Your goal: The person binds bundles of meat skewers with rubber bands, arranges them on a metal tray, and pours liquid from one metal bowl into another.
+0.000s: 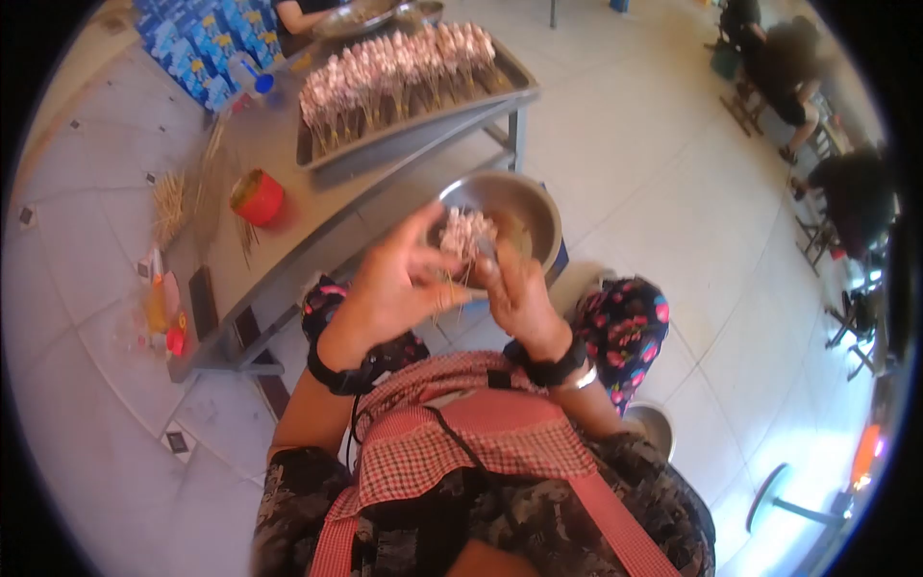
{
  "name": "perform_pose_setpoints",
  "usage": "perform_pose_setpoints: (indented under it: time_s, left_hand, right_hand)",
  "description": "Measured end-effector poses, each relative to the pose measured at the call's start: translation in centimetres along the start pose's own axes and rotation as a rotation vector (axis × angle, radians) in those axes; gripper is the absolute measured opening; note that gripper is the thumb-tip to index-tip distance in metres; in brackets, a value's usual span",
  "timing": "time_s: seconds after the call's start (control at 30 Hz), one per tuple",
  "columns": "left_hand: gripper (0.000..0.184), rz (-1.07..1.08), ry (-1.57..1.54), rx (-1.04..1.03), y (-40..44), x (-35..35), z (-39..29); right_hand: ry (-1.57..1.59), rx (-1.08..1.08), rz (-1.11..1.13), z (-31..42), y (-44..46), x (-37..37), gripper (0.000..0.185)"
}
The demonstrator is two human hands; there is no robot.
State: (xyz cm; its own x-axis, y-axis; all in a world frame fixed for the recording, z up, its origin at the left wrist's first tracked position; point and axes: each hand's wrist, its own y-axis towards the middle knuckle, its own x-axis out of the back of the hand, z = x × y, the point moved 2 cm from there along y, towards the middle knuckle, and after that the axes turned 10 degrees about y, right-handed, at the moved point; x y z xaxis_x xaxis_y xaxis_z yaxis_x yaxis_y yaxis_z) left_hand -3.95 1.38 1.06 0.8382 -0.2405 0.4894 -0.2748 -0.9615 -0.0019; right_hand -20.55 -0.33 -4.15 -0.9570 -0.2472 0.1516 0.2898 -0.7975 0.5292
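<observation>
Over a metal bowl (540,207) in front of my lap, both hands meet at a small bunch of skewered pale pink meat pieces (466,234). Its thin sticks point down toward me. My left hand (399,279) is at the bunch's left side, fingers spread and curved around it, thumb near the sticks. My right hand (519,293) is closed at the right side, pinching beside the meat; a small grey thing shows at its fingertips, too small to name. The bowl's inside is partly hidden by my hands.
On the metal table (288,245) at the left are a tray (423,123) full of upright meat skewers, a red can (257,198) and loose sticks (169,207). Another bowl (652,430) stands by my right leg. People sit at the far right; a person's arm shows behind the table.
</observation>
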Motion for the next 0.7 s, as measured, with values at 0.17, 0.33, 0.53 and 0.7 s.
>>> perform_pose_setpoints:
  time_s: [0.17, 0.33, 0.53, 0.7]
  left_hand:
    - [0.082, -0.264, -0.17, -0.223, 1.1, -0.5, -1.2]
    - [0.063, -0.353, -0.289, -0.288, 1.5, -1.3, -0.1]
    - [0.065, -0.462, -0.182, -0.312, 1.5, -1.9, 0.0]
    - [0.093, -0.43, 0.08, -0.338, 0.7, -0.1, -1.8]
  right_hand:
    - [0.121, 0.044, 0.113, -0.8, 0.6, -1.2, 0.012]
    - [0.192, -0.022, 0.117, 0.8, 1.3, -1.1, 0.012]
    - [-0.038, 0.128, -0.054, 0.0, 0.8, -1.8, 0.008]
    - [-0.118, 0.111, -0.047, -0.1, 0.6, -0.7, 0.007]
